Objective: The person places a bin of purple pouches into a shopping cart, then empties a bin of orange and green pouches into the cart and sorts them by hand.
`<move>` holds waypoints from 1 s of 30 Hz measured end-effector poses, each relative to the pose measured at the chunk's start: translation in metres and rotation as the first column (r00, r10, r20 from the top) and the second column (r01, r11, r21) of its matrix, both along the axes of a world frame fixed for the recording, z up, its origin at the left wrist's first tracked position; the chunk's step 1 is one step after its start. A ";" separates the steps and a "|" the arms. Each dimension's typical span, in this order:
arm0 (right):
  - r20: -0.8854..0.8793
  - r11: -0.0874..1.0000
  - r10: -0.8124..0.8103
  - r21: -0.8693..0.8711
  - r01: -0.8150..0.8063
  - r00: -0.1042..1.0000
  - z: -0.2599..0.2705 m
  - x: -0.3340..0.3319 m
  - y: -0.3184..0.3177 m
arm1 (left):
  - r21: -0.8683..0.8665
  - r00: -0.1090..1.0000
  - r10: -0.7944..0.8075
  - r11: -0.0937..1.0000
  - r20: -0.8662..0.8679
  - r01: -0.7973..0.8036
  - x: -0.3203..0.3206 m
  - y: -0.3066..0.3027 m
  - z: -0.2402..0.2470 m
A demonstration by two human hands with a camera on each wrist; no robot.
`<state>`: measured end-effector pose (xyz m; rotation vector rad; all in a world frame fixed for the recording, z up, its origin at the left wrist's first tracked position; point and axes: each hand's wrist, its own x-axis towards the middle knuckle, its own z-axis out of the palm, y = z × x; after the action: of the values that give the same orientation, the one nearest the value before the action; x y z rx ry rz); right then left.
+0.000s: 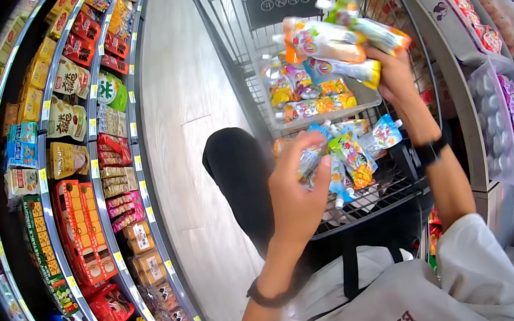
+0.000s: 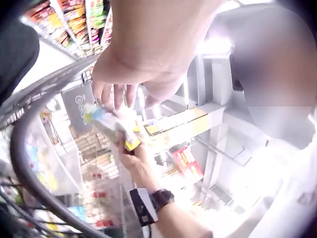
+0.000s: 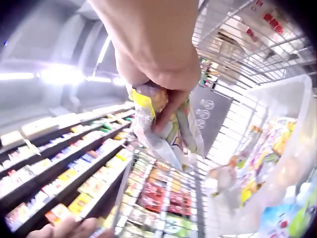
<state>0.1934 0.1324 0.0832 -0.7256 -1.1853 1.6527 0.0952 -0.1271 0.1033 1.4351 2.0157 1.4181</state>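
Note:
In the head view the right hand (image 1: 393,71) grips several spouted pouches (image 1: 325,40) by their ends, above a clear plastic bin (image 1: 359,110) in the cart. Similar pouches (image 1: 312,108) lie inside that bin. The left hand (image 1: 299,187), fingers loosely bent and thumb apart, is over a loose pile of pouches (image 1: 353,159) nearer the body; it holds nothing that shows. In the right wrist view the right hand (image 3: 168,99) has its fingers round the pouches (image 3: 166,144). The left wrist view shows the left hand (image 2: 133,79) with fingers extended.
A metal shopping cart (image 1: 215,42) surrounds the bin and pile. Shelves of packaged snacks (image 1: 81,203) run along the left, beside a pale floor (image 1: 182,138). At the right stand display bins (image 1: 495,122) with bagged goods. A dark-clothed leg (image 1: 233,176) is beside the cart.

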 end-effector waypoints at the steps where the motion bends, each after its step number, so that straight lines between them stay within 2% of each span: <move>1: -0.037 0.998 0.016 -0.060 -0.018 0.999 0.019 0.014 -0.016 | 0.061 0.885 -0.055 0.998 0.462 0.030 0.007 0.004 0.005; 2: -0.082 0.988 0.036 -0.147 -0.048 0.996 0.034 0.027 -0.033 | 0.128 0.568 -0.124 0.991 0.813 0.033 0.014 0.007 0.009; 3: -0.130 0.989 -0.017 -0.149 -0.003 0.991 0.035 0.037 -0.049 | 0.157 0.472 -0.190 0.982 0.861 0.108 0.016 0.011 0.007; 4: -0.176 0.989 -0.012 -0.150 -0.014 0.984 0.038 0.046 -0.070 | 0.166 0.472 -0.201 0.979 0.858 0.115 0.021 0.017 -0.001; 5: -0.127 0.984 -0.063 -0.174 0.041 0.990 0.047 0.048 -0.098 | 0.276 0.311 -0.300 0.954 0.902 0.122 0.026 0.024 -0.011; 6: -0.170 0.976 -0.048 -0.216 0.010 0.984 0.052 0.051 -0.125 | 0.378 0.141 -0.391 0.919 0.910 0.108 0.032 0.031 -0.015; 7: -0.170 0.982 -0.027 -0.189 -0.006 0.985 0.045 0.056 -0.144 | 0.454 0.087 -0.456 0.890 0.886 0.039 0.040 0.039 -0.006; 8: -0.152 0.971 0.023 -0.233 -0.058 0.988 0.034 0.065 -0.161 | 0.485 0.037 -0.485 0.874 0.874 0.020 0.041 0.037 -0.015; 10: -0.228 0.949 -0.011 -0.308 -0.061 0.974 0.016 0.070 -0.188 | 0.417 -0.036 -0.420 0.907 0.907 -0.061 0.045 0.029 -0.001; 14: -0.201 0.949 0.033 -0.300 -0.093 0.979 0.004 0.089 -0.196 | 0.324 -0.039 -0.334 0.932 0.942 -0.161 0.058 0.020 0.006; 16: -0.267 0.947 0.219 -0.172 -0.270 0.938 0.013 0.094 -0.191 | 0.309 -0.104 -0.337 0.925 0.936 -0.221 0.059 0.016 -0.001; 17: -0.187 0.954 0.198 -0.190 -0.233 0.962 0.016 0.094 -0.190 | 0.302 -0.108 -0.332 0.925 0.937 -0.229 0.060 0.014 -0.004; 18: -0.182 0.952 0.200 -0.197 -0.235 0.963 0.018 0.097 -0.188 | 0.308 -0.169 -0.356 0.917 0.919 -0.255 0.061 0.012 -0.007; 19: 0.010 0.966 0.252 -0.062 -0.251 0.968 0.020 0.102 -0.184 | 0.311 -0.229 -0.378 0.909 0.897 -0.279 0.062 0.011 -0.010; 20: 0.205 0.955 0.269 0.069 -0.288 0.941 0.023 0.107 -0.178 | 0.303 -0.234 -0.371 0.911 0.899 -0.280 0.061 0.009 -0.012; 21: 0.325 0.915 0.261 0.215 -0.340 0.909 0.028 0.111 -0.167 | 0.308 -0.156 -0.353 0.917 0.922 -0.253 0.058 0.006 -0.014; 22: 0.442 0.887 0.230 0.271 -0.373 0.867 0.030 0.120 -0.162 | 0.309 -0.077 -0.333 0.924 0.940 -0.225 0.055 0.003 -0.016; 23: 0.388 0.917 0.291 0.146 -0.370 0.875 0.023 0.128 -0.161 | 0.251 0.040 -0.248 0.946 0.968 -0.205 0.054 0.000 -0.018; 24: 0.325 0.930 0.341 0.017 -0.366 0.882 0.011 0.136 -0.163 | 0.242 0.034 -0.240 0.949 0.970 -0.201 0.051 -0.002 -0.018; 25: 0.337 0.923 0.375 -0.044 -0.383 0.863 0.001 0.141 -0.166 | 0.223 0.059 -0.216 0.962 0.975 -0.156 0.049 -0.006 -0.019; 26: 0.339 0.927 0.368 -0.063 -0.370 0.866 0.003 0.139 -0.171 | 0.203 0.085 -0.194 0.973 0.977 -0.106 0.049 -0.008 -0.018; 28: 0.124 0.937 0.339 -0.132 -0.323 0.933 0.009 0.125 -0.177 | 0.154 0.082 -0.146 0.983 0.986 -0.102 0.048 -0.010 -0.018; 30: 0.146 0.938 0.338 -0.138 -0.319 0.930 0.005 0.124 -0.177 | 0.130 0.090 -0.120 0.984 0.989 -0.123 0.045 -0.012 -0.027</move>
<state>0.3176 -0.0443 0.0883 -0.7795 -1.4021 1.9802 0.1406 -0.1392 0.0764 0.1078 0.8861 1.8115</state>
